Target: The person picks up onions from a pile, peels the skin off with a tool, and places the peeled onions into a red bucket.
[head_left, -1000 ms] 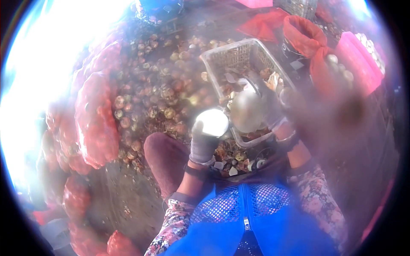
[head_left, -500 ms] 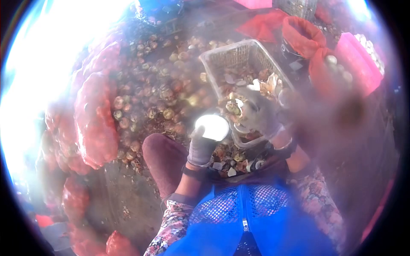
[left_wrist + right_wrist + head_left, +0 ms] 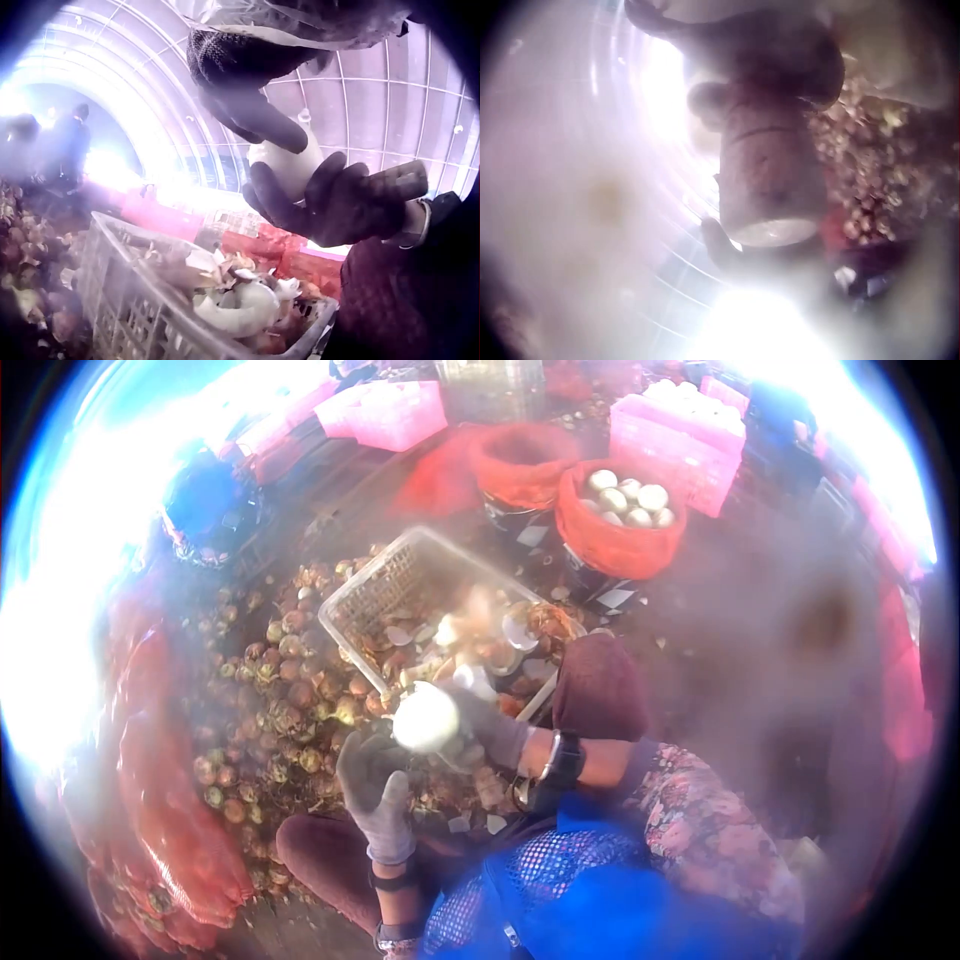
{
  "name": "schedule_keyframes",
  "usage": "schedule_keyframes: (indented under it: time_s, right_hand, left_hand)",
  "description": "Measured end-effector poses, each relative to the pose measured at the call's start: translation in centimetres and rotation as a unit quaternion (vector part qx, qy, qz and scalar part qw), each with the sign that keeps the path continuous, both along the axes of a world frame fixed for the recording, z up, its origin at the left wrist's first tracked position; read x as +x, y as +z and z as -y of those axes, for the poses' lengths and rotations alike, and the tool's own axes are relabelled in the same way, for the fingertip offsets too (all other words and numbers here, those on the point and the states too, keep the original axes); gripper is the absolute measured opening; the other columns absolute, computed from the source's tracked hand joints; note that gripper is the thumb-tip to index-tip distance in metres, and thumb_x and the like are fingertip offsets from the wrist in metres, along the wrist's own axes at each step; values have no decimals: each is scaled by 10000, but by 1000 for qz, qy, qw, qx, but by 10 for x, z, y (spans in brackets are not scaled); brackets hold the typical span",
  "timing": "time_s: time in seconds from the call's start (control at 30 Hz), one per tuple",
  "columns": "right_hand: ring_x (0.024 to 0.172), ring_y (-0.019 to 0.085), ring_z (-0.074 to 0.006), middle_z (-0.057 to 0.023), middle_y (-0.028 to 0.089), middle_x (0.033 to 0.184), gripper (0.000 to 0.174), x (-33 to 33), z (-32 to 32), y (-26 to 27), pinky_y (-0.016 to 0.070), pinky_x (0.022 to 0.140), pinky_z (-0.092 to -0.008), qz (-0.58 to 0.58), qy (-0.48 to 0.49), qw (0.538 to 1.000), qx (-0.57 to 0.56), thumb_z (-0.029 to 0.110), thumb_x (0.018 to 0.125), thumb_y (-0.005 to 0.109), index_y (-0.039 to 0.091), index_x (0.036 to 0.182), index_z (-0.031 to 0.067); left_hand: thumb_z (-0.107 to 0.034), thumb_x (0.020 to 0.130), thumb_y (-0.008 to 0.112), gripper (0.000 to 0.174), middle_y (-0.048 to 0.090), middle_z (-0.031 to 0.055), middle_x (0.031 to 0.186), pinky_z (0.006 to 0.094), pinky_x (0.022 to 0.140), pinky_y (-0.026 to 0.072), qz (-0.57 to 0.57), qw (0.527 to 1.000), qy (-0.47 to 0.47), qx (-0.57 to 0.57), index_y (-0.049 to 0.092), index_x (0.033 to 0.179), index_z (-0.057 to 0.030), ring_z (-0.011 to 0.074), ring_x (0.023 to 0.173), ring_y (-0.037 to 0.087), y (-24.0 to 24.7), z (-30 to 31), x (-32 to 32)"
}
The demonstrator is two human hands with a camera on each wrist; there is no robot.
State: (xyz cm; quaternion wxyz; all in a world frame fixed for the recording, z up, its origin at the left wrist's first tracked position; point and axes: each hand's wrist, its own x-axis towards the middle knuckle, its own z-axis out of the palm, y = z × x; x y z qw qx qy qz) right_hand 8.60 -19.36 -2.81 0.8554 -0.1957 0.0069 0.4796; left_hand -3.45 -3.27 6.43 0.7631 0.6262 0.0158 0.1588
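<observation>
A peeled white onion (image 3: 425, 717) lies in the fingers of my gloved right hand (image 3: 492, 732), over the near edge of a crate. In the left wrist view, the right hand (image 3: 337, 199) cups the onion (image 3: 289, 166) and also holds a wooden handle (image 3: 401, 180) against its palm. That handle (image 3: 769, 169) fills the middle of the right wrist view; any blade is hidden. Close to the onion's left side, my gloved left hand (image 3: 378, 790) has relaxed fingers and its thumb apart. From the left wrist, this hand (image 3: 251, 97) overlaps the onion; contact is unclear.
The crate (image 3: 345, 635) contains peelings and white pieces. Unpeeled onions (image 3: 290, 690) cover the ground to the left, beside red net sacks (image 3: 165, 790). Beyond the crate stand a red-lined bucket of white onions (image 3: 625, 555) and pink crates (image 3: 675, 450).
The head view has turned right. The onion, earlier in my left hand, is now in my right hand's fingers; the left thumb has come away from it. Both hands are closer together.
</observation>
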Motion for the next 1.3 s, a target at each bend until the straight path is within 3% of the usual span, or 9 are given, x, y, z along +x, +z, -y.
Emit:
schedule_keyframes:
  time_s: [0.1,0.3,0.4,0.6,0.73,0.9,1.03,1.13,1.3]
  right_hand:
    - [491,553,-105,-67,674,806,464,23,40,78,397,348,-226,209,-341,888,-227,521,954,511,604,1118,97]
    - [688,600,-188,-59,632,839,270,107,164,140,520,648,-280,279,-401,871,-49,283,1000,486,579,1092,48]
    - [883,656,-218,-90,662,1043,297,155,170,109,561,772,-334,245,-312,911,113,237,1022,450,506,1260,69]
    - [957,694,-291,-157,657,1151,426,55,-4,125,617,786,-499,31,-210,975,-62,199,1053,389,385,1478,223]
    - [1054,659,-281,-152,663,1214,500,42,-51,67,546,908,-386,74,-17,996,-50,174,942,575,432,1418,115]
    - [571,513,-119,-124,678,1148,460,42,-84,11,479,510,-254,400,94,844,-346,233,979,542,474,1428,164]
    - [608,533,-113,-76,696,1126,390,29,-110,18,437,482,-233,75,30,924,-373,176,946,548,576,1332,129]
    - [484,382,-58,-26,650,812,344,19,-148,12,337,406,-212,125,13,905,-406,294,886,641,635,1155,79]
    - [452,542,-151,-56,660,728,392,57,-224,-90,421,391,-284,201,77,817,-535,285,841,692,633,1151,54]
  left_hand:
    - [-319,851,742,754,556,155,1234,300,701,590,32,999,16,4,381,1428,6,218,1013,599,26,6,-6]
    - [-360,826,763,723,573,155,1217,299,702,592,34,998,43,-28,463,1372,8,228,1002,616,44,4,-17]
    - [-352,838,757,697,582,154,1215,301,698,593,38,998,39,-10,474,1353,22,228,993,623,48,3,-17]
    - [-287,883,713,599,604,167,1190,306,692,593,39,996,68,-30,484,1333,37,233,987,638,57,7,-12]
    - [-216,905,669,520,608,177,1184,328,699,594,23,992,86,-92,489,1317,46,237,974,642,50,14,-11]
    - [-184,912,631,419,653,140,1095,329,721,572,-81,970,81,-215,544,1269,16,218,900,653,19,-9,-24]
    - [-163,953,596,368,650,130,1095,305,730,573,-111,938,-12,-329,537,1282,-8,192,863,663,7,-17,-41]
    - [-151,966,584,368,621,137,1124,327,746,579,-148,899,-27,-411,521,1299,-6,204,918,648,2,-46,-40]
    - [-150,973,583,395,604,134,1162,323,778,581,-182,878,32,-441,482,1318,14,193,964,639,-38,-90,-17]
